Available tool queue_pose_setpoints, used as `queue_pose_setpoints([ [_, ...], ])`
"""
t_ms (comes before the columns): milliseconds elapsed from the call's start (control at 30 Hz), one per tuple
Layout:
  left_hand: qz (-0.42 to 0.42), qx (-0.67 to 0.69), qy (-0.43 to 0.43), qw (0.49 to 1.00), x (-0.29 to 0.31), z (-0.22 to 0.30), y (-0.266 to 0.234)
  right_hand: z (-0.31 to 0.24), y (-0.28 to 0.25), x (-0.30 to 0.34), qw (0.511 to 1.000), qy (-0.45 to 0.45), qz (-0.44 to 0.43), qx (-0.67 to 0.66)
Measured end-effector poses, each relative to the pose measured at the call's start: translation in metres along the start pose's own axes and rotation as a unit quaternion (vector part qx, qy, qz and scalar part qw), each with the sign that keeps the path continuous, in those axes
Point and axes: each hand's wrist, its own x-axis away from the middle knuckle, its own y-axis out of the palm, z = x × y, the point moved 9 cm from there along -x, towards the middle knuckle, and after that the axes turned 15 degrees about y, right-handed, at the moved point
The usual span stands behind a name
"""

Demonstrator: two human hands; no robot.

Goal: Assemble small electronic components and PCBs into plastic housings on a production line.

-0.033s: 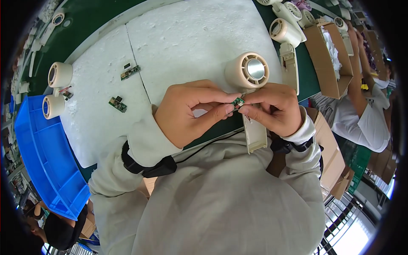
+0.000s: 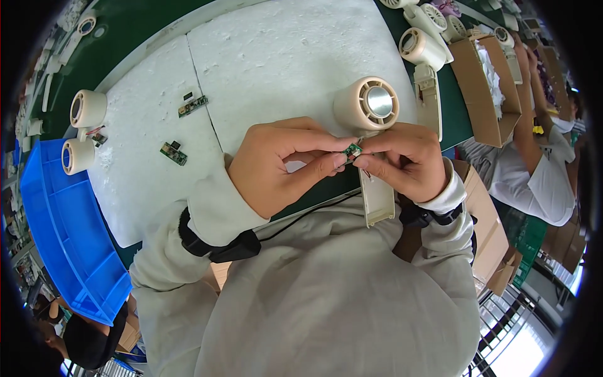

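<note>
The left hand point(image 2: 273, 164) and right hand point(image 2: 408, 160) are pinching a small green circuit board point(image 2: 352, 151) near the flat white-sheeted surface point(image 2: 276, 63)'s front edge, open room stretching beyond.

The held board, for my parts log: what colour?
Green; the board shows best in the head view.

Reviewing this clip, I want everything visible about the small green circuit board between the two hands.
The small green circuit board has a green face with a pale, whitish part on it; finer components are too small to tell. It appears tilted, pinched between thumb and forefinger of the left hand on one side and of the right hand on the other, so fingertips hide some of its edges. In the picture it lies just below the cream cylindrical fan head and above the open cream plastic shell.
</note>
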Motion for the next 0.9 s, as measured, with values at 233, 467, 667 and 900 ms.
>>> queue_pose_setpoints([
  [233, -0.056, -0.079, 0.061, 0.993, -0.003, 0.007, 0.005, -0.011, -0.008, 0.001, 0.999, -0.023, -0.014, 0.036],
  [467, 0.008, 0.074, 0.004, 0.997, 0.002, -0.007, 0.007, -0.009, -0.008, 0.006, 0.999, -0.032, 0.019, -0.003],
  [667, -0.009, 0.010, -0.017, 1.000, -0.001, -0.005, 0.005, -0.009, -0.007, 0.004, 0.999, -0.026, 0.043, -0.017],
  [900, 0.079, -0.032, 0.024, 0.996, 0.001, -0.006, -0.005, 0.002, -0.005, 0.001, 0.994, 0.043, 0.104, 0.008],
])
